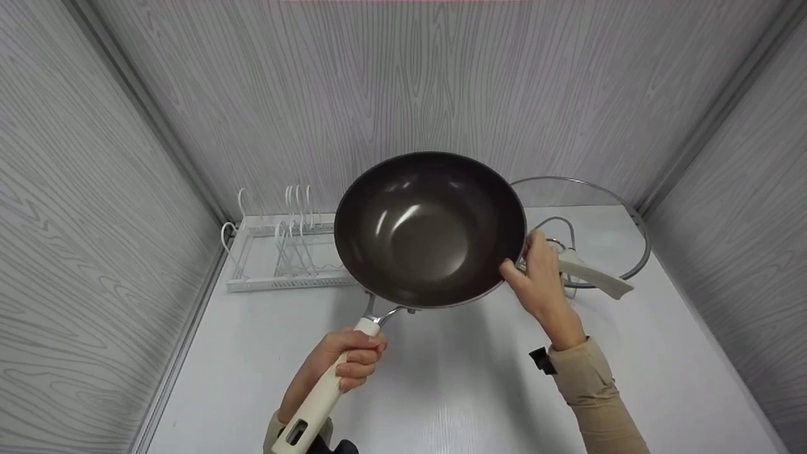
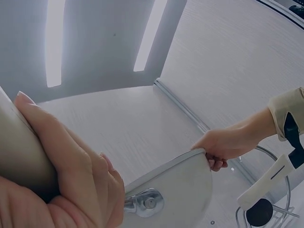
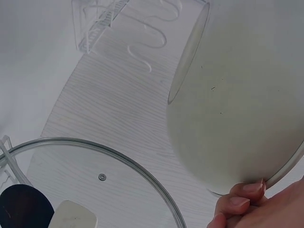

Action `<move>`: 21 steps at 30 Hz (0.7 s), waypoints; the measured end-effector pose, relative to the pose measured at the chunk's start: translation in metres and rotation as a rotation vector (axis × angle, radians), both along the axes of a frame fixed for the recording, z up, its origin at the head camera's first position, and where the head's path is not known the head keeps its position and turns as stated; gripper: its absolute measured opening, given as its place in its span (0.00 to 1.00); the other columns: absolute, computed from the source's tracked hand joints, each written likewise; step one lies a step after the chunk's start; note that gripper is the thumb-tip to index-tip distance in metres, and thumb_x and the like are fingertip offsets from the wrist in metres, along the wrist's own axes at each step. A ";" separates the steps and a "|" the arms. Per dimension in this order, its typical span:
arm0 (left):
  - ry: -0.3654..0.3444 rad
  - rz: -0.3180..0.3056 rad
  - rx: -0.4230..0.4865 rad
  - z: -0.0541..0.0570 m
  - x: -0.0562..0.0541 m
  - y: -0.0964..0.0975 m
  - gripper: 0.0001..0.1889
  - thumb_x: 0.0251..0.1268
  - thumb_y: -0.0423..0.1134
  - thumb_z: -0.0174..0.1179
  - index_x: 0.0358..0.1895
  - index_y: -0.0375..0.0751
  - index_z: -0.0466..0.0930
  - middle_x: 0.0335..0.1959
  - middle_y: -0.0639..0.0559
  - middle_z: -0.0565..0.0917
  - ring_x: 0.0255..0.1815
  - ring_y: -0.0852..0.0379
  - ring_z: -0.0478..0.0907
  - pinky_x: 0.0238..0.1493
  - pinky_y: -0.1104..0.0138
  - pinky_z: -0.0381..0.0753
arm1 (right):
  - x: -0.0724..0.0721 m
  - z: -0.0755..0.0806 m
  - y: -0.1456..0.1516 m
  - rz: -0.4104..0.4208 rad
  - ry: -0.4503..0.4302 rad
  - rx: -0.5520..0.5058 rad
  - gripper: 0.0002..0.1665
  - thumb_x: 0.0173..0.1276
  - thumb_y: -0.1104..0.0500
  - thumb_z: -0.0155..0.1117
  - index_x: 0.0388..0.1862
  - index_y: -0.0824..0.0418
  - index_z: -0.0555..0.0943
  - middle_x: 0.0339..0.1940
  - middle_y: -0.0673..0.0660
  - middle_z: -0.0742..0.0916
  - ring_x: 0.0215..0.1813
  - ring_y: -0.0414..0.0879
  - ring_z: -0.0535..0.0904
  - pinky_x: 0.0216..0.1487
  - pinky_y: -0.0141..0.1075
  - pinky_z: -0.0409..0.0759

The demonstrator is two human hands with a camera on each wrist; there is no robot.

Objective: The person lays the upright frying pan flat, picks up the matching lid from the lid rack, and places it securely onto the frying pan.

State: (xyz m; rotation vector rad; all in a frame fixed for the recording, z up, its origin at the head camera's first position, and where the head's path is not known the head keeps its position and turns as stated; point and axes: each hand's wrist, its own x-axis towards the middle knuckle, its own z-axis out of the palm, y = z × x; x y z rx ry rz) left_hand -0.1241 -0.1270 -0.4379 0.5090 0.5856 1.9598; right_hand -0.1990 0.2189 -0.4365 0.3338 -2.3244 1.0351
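A wok (image 1: pixel 432 230) with a dark, glossy inside is held up above the table, its bowl tilted towards the head camera. My left hand (image 1: pixel 353 359) grips its cream handle (image 1: pixel 318 400), fingers curled around it. On the right side of the rim, my right hand (image 1: pixel 542 287) pinches the edge, thumb on the inner face. In the right wrist view the fingers (image 3: pixel 244 194) press the wok's pale outside (image 3: pixel 232 109). The left wrist view shows a metal handle bracket (image 2: pixel 148 202) bolted to the wok's wall.
Behind the right hand, a glass lid (image 1: pixel 644 243) with a cream handle (image 1: pixel 596 274) stands upright in a wire stand (image 1: pixel 570 230). A white dish rack (image 1: pixel 287 284) sits back left, partly hidden by the wok. Grained panels (image 1: pixel 410 75) enclose the white table (image 1: pixel 265 372).
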 end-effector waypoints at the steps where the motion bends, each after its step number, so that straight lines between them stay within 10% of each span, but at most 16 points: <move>1: 0.005 0.004 -0.012 0.000 0.001 0.000 0.14 0.76 0.32 0.33 0.40 0.39 0.71 0.18 0.59 0.59 0.15 0.71 0.67 0.18 0.81 0.74 | 0.002 -0.001 0.000 -0.006 0.009 -0.009 0.14 0.53 0.57 0.59 0.32 0.63 0.66 0.23 0.54 0.68 0.26 0.49 0.59 0.34 0.40 0.56; 21: 0.054 0.023 -0.140 -0.005 0.013 -0.002 0.18 0.74 0.30 0.30 0.39 0.40 0.74 0.18 0.61 0.64 0.14 0.72 0.67 0.16 0.81 0.71 | 0.037 -0.035 0.001 -0.029 0.065 -0.180 0.13 0.52 0.65 0.57 0.34 0.68 0.66 0.27 0.56 0.72 0.32 0.49 0.65 0.38 0.36 0.61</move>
